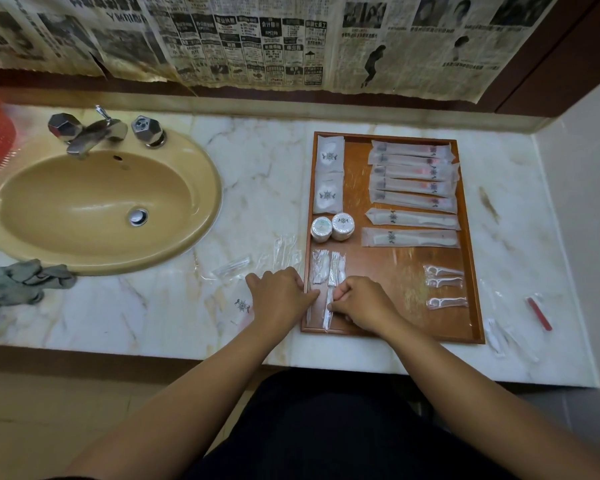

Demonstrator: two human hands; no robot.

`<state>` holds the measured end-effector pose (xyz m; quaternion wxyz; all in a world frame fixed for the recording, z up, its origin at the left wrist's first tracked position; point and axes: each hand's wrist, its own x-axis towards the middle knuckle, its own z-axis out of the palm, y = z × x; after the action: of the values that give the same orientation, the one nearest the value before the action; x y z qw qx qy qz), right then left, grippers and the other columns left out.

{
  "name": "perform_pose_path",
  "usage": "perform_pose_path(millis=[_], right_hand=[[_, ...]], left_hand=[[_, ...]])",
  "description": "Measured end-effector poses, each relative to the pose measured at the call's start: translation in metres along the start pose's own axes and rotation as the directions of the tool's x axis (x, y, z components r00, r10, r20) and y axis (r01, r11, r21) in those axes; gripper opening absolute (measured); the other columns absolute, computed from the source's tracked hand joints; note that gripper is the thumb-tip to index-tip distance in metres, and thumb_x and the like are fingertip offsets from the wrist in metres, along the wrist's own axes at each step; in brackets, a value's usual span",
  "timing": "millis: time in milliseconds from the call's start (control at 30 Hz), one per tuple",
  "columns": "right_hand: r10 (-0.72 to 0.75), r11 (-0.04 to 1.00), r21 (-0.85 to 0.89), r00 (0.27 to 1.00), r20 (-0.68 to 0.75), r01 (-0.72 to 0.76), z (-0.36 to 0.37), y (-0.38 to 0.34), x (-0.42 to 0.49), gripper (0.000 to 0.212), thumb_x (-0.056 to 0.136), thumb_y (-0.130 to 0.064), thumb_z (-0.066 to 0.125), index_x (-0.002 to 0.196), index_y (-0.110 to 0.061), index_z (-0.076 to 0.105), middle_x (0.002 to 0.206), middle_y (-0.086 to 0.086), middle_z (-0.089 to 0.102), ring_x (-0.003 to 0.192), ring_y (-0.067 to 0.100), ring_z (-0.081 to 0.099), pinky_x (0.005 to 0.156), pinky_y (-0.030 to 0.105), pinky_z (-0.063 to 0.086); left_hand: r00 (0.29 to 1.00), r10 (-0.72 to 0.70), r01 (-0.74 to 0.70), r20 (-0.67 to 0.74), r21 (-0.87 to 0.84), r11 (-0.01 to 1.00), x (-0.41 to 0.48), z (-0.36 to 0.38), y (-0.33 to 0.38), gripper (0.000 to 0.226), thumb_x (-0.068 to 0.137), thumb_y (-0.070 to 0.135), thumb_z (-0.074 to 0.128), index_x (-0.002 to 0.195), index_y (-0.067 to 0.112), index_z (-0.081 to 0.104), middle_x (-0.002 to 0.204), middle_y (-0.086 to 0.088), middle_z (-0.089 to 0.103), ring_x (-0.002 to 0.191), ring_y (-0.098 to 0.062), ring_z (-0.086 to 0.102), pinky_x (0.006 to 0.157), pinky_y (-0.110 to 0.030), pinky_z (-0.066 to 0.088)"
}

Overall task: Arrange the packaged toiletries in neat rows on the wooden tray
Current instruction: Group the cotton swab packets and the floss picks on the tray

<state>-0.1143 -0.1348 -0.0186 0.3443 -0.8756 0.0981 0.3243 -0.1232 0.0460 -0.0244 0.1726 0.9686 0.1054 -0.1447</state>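
The wooden tray [395, 271] is sitting on the marble counter [257, 168] toward its right end, its near rim close to the counter's front edge. Both hands are working at the tray's near left corner. The right hand [364, 299] is pinching a slim clear packet [328, 315] between thumb and curled forefinger. The left hand [279, 292] is reaching over the left rim with curled fingers at a second packet [311, 299]; whether it is gripping that one I cannot tell. Just beyond them two cotton swab packets [329, 269] are lying side by side. Toothbrush packets [413, 171] and comb packets [411, 228] are filling the right side, floss pick packets [444, 282] are lining the right rim, and bare wood is showing down the middle and along the near rim. Loose clear packets [281, 251] are lying on the counter between the tray and the sink [108, 202].
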Motion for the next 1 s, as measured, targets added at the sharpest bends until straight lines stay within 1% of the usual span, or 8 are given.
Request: perform_pose_path(millis=[200,400,500,600,667,800,900,1000], right_hand=[[-0.016,0.998,0.06,1.0,-0.009,0.016,0.0,0.001,-0.004,0.015,0.074,-0.023,0.085,0.077,-0.023,0.07,0.072,-0.006,0.072,0.064,0.011,0.064,0.073,0.032,0.056],[-0.053,0.996,0.075,0.999,-0.005,0.053,0.012,-0.012,-0.002,0.012,0.075,-0.022,0.082,0.077,-0.024,0.07,0.072,-0.007,0.072,0.069,0.012,0.065,0.074,0.035,0.059],[-0.122,0.99,-0.07,0.992,-0.045,0.118,0.02,-0.019,-0.003,0.008,0.081,-0.028,0.079,0.078,-0.024,0.072,0.077,-0.009,0.072,0.078,0.012,0.067,0.074,0.033,0.056],[-0.243,0.922,-0.325,0.967,-0.072,0.208,0.024,-0.022,-0.006,0.011,0.087,-0.035,0.073,0.081,-0.027,0.074,0.089,-0.008,0.066,0.088,0.018,0.065,0.07,0.032,0.051],[-0.312,0.893,-0.368,0.946,-0.093,0.258,0.024,-0.017,-0.003,0.014,0.09,-0.041,0.07,0.088,-0.028,0.076,0.097,-0.005,0.06,0.093,0.018,0.06,0.072,0.034,0.051],[-0.584,0.768,-0.439,0.792,-0.179,0.467,0.018,0.0,0.016,0.032,0.088,-0.012,0.072,0.12,-0.016,0.073,0.12,0.007,0.063,0.116,0.029,0.055,0.092,0.044,0.054],[-0.684,0.594,-0.602,0.729,-0.029,0.534,0.018,0.012,0.03,0.047,0.085,-0.004,0.07,0.131,-0.015,0.067,0.141,0.012,0.058,0.131,0.034,0.049,0.109,0.046,0.046],[-0.68,0.548,-0.623,0.731,0.057,0.558,0.016,0.016,0.036,0.051,0.088,-0.003,0.064,0.137,-0.015,0.062,0.149,0.01,0.051,0.137,0.031,0.042,0.114,0.043,0.041]], left_hand=[[0.997,-0.05,0.051,0.06,-0.013,0.999,-0.003,-0.007,-0.001,0.023,0.088,0.049,0.058,0.078,0.029,0.064,0.074,0.011,0.068,0.086,-0.014,0.064,0.087,-0.038,0.021],[0.967,-0.183,0.235,0.18,-0.337,0.912,0.003,-0.026,-0.013,0.022,0.085,0.049,0.07,0.077,0.029,0.072,0.079,0.016,0.069,0.086,-0.009,0.06,0.098,-0.041,0.033],[0.956,-0.174,0.277,0.236,-0.534,0.799,0.009,-0.028,-0.025,0.021,0.073,0.056,0.075,0.074,0.035,0.076,0.081,0.019,0.074,0.089,-0.008,0.068,0.097,-0.045,0.046],[0.954,-0.145,0.291,0.263,-0.687,0.666,0.008,-0.033,-0.026,0.014,0.081,0.036,0.082,0.074,0.024,0.08,0.082,0.015,0.076,0.083,-0.003,0.071,0.084,-0.032,0.051],[0.955,-0.142,0.29,0.262,-0.716,0.635,0.008,-0.036,-0.023,0.012,0.083,0.028,0.082,0.076,0.018,0.08,0.081,0.011,0.077,0.08,-0.002,0.071,0.078,-0.025,0.049],[0.95,-0.152,0.308,0.273,-0.732,0.608,0.012,-0.035,-0.02,0.016,0.084,0.028,0.082,0.079,0.013,0.079,0.084,0.005,0.078,0.086,-0.014,0.073,0.083,-0.031,0.054],[0.946,-0.163,0.322,0.281,-0.74,0.59,0.015,-0.034,-0.017,0.021,0.083,0.029,0.083,0.082,0.008,0.078,0.085,0.0,0.078,0.089,-0.022,0.073,0.084,-0.033,0.055],[0.946,-0.167,0.322,0.278,-0.738,0.594,0.019,-0.033,-0.016,0.022,0.082,0.031,0.084,0.079,0.01,0.077,0.083,0.0,0.078,0.088,-0.022,0.074,0.088,-0.038,0.055]])
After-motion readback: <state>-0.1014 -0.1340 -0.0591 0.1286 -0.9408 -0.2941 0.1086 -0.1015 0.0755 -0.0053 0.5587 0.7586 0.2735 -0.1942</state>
